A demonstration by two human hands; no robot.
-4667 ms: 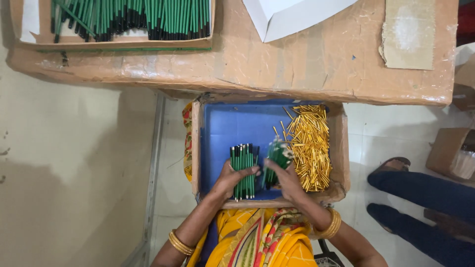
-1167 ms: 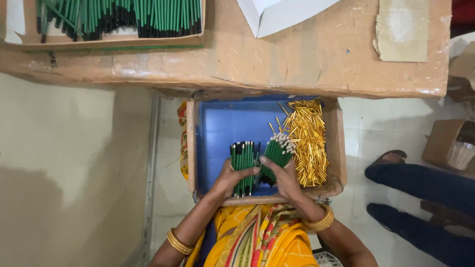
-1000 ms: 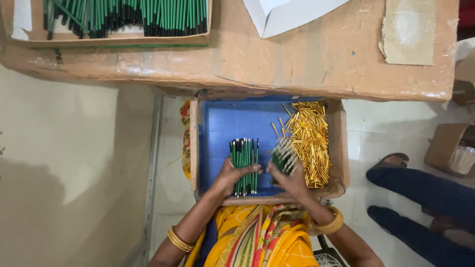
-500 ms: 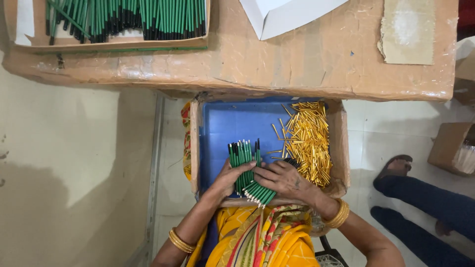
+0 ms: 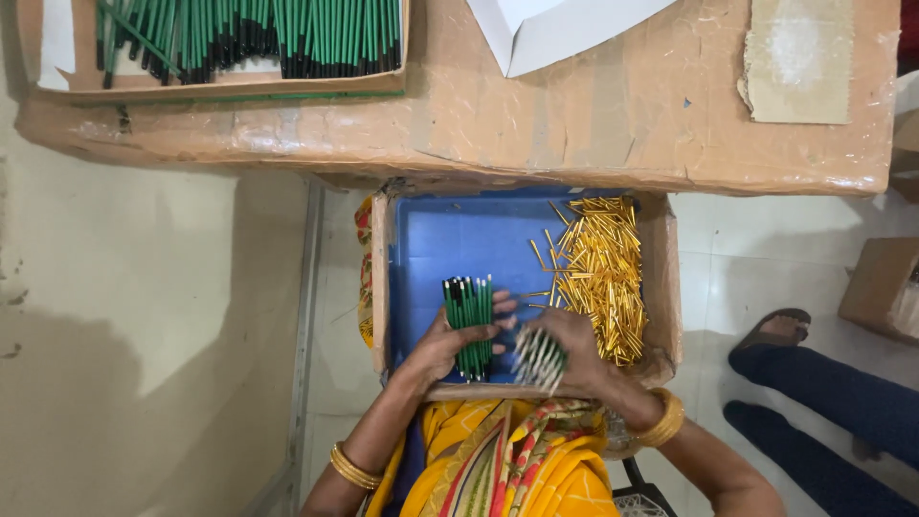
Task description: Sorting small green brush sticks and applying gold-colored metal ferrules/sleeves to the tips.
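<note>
Two hands work low in the middle of the frame. The left hand (image 5: pixel 450 345) still grips green pencils (image 5: pixel 469 311). The right hand (image 5: pixel 565 349), just turned, now squeezes a second bunch (image 5: pixel 536 356) beside gold tubes (image 5: pixel 598 273).

Scene was evenly lit by soft, diffuse light, no hard glare. The taped brown cardboard tabletop (image 5: pixel 459 124) showed a mild sheen on its wrinkled tape. A broad soft shadow fell on the pale floor (image 5: pixel 144 335) under and left of the table, with a darker patch toward the lower left. The blue-lined cardboard tray (image 5: pixel 450 239) was bright and saturated, and the heap of thin gold metal tubes (image 5: pixel 603 278) gave small glints. Focus was mostly sharp; the fanned bundle of green sticks (image 5: pixel 538 359) in the right hand (image 5: pixel 574 349) was smeared by motion blur. The left hand (image 5: pixel 442 347) was sharper. Slight bending of straight lines showed near the frame edges.
</note>
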